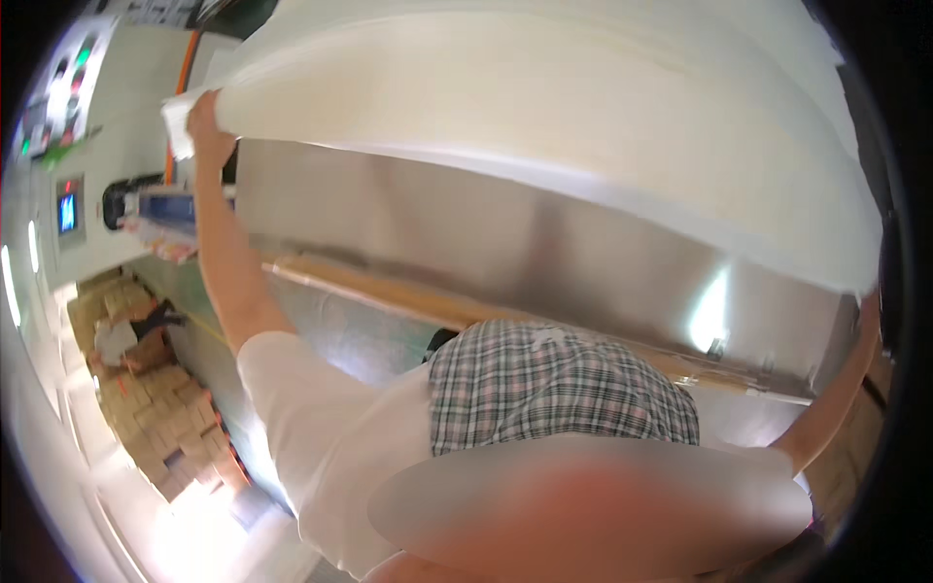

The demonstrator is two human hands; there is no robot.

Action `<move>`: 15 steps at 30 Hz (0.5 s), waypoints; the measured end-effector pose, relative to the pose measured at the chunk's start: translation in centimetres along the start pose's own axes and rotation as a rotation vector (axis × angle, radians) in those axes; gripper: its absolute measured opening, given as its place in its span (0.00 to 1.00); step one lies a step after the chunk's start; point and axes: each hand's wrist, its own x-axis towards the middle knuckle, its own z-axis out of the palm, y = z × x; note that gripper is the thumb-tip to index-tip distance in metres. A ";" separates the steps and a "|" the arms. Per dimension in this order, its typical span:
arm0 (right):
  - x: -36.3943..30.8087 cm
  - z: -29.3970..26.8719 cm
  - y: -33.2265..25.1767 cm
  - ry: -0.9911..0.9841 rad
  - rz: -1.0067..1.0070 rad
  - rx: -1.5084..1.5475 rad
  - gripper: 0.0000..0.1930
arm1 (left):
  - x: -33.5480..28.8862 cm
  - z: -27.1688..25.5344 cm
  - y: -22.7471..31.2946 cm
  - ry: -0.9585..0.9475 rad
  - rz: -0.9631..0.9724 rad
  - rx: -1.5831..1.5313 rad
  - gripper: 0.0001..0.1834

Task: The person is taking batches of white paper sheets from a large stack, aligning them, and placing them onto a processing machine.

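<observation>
A large white sheet (544, 107) spans most of the upper view, its near edge running in a long curve from left to right. My left hand (209, 126), arm stretched out, is closed on the sheet's left end, where some white layers (179, 126) stick out beyond my fist. At the far right my right hand (868, 309) meets the sheet's near right corner and appears to grip it; its fingers are mostly hidden near the dark rim. Under the sheet shows a shiny metal surface (311, 199) with a bright reflection.
A brown strip (389, 296) edges the metal surface in front of my plaid apron (564, 384). At left stand a machine panel with lit buttons (78, 78) and a small screen (67, 211). Beyond, another person (119, 342) is beside stacked cardboard boxes (165, 418).
</observation>
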 end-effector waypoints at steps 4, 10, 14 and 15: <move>-19.0 0.8 11.7 -0.140 0.120 -0.138 0.34 | -5.8 2.6 4.3 -0.062 -0.065 -0.040 0.31; -25.3 4.8 -6.2 -0.314 0.432 0.056 0.30 | -18.7 4.2 3.4 -0.215 -0.177 0.024 0.28; -26.7 3.5 -11.0 -0.491 0.480 0.029 0.31 | -23.7 4.1 3.0 -0.424 -0.269 0.056 0.28; -26.7 3.5 -11.7 -0.535 0.529 0.036 0.31 | -23.7 3.9 2.4 -0.436 -0.260 0.054 0.28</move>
